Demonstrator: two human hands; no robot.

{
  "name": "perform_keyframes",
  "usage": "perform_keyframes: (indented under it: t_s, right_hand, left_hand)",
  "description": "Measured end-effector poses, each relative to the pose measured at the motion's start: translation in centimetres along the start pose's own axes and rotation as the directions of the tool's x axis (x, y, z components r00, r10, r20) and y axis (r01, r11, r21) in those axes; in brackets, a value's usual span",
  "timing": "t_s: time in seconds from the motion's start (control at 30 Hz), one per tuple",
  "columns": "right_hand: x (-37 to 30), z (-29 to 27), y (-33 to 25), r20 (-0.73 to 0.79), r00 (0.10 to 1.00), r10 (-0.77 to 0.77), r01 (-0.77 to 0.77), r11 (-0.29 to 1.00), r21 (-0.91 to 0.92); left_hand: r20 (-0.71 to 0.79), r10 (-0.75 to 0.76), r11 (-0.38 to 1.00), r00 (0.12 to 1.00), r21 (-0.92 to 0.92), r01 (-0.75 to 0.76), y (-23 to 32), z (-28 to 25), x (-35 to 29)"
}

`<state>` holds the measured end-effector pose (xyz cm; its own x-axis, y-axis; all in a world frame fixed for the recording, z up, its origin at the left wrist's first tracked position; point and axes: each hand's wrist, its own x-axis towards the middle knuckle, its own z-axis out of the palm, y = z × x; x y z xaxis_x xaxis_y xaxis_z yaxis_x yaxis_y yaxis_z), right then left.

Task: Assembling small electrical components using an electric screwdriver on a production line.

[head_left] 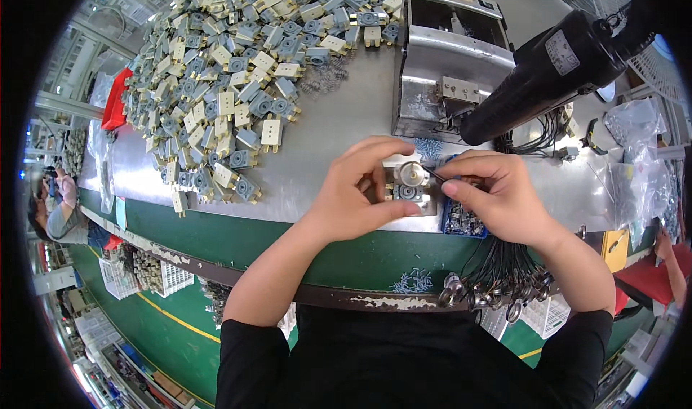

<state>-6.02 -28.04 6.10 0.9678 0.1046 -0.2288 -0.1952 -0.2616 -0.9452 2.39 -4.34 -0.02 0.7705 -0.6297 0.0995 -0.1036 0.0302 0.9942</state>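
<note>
My left hand point(360, 189) curves around a small assembly in front of me, its thumb along the near side and its index finger at the far side. The assembly has a round metal piece point(411, 174) on top and a grey block point(408, 193) with a round opening at its near side. On its right, my right hand point(490, 189) pinches a thin black cable point(432, 172) between thumb and fingers, with the end against the metal piece. Its other fingers are curled in. A blue tray point(465, 220) of small metal parts lies partly under my right hand.
A large pile of grey-and-cream blocks point(231, 85) covers the left of the metal table. Beyond my hands stand a metal machine point(447, 63) and a black cylindrical tool point(548, 70). Loose screws point(412, 281) and black cables with metal rings point(497, 279) are at the near edge.
</note>
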Motion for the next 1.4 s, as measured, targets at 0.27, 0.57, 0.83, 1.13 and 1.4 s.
perform_keyframes:
  t_s: [0.27, 0.57, 0.83, 1.13, 1.4]
  right_hand:
    - [0.1, 0.9, 0.1, -0.046, 0.964, -0.262, 0.239, 0.93, -0.279]
    - [0.1, 2.1, 2.9, -0.014, 0.914, -0.405, 0.338, 0.781, -0.525]
    - [-0.3, 2.1, 2.6, 0.065, 0.913, -0.402, 0.346, 0.681, -0.645]
    - [2.4, -0.6, 2.9, 0.26, 0.855, -0.449, 0.509, 0.626, -0.591]
    - [2.5, -0.5, 2.6, 0.25, 0.836, -0.488, 0.532, 0.611, -0.586]
  left_hand:
    - [0.146, 0.407, 0.804, 0.902, 0.412, -0.43, -0.8, -0.6, 0.7]
    - [0.19, 0.259, 0.869, 0.947, 0.383, -0.314, -2.4, 0.0, 0.2]
    - [0.237, 0.183, 0.923, 0.954, 0.293, -0.25, -2.3, -0.4, 0.7]
    - [0.27, 0.158, 0.947, 0.95, 0.231, -0.224, -2.4, -0.9, 1.1]
    - [0.264, 0.194, 0.94, 0.945, 0.225, -0.256, -2.7, -1.0, 0.9]
